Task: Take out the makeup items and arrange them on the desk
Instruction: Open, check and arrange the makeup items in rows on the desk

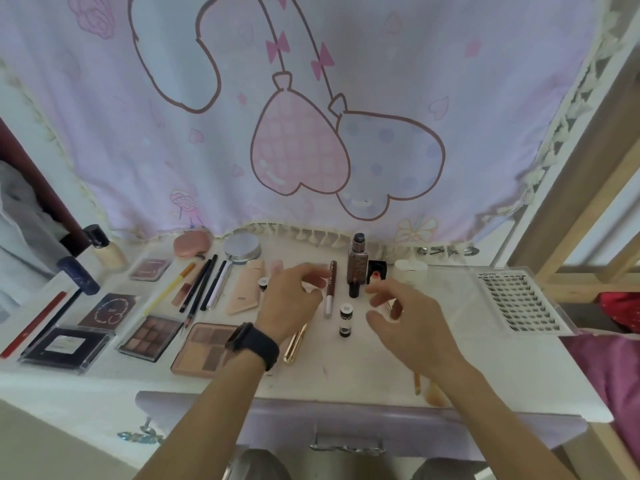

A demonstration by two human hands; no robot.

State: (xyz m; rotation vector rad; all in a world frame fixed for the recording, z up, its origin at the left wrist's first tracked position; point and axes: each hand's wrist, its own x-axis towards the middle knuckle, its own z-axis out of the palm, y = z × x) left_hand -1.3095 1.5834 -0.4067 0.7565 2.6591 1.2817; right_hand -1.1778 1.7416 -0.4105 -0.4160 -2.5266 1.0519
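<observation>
My left hand (294, 296) hovers over the table (485, 368) with its fingers loosely curled and nothing in them, a brown makeup stick (331, 285) just beside its fingertips and a gold tube (294, 344) by its wrist. My right hand (407, 317) hangs near it, fingers half bent; I cannot tell whether it pinches anything. A small bottle (346, 320) lies between the hands, palettes (207, 348) and pencils (199, 289) left of the left hand, a lash tray (519, 303) beyond the right.
</observation>
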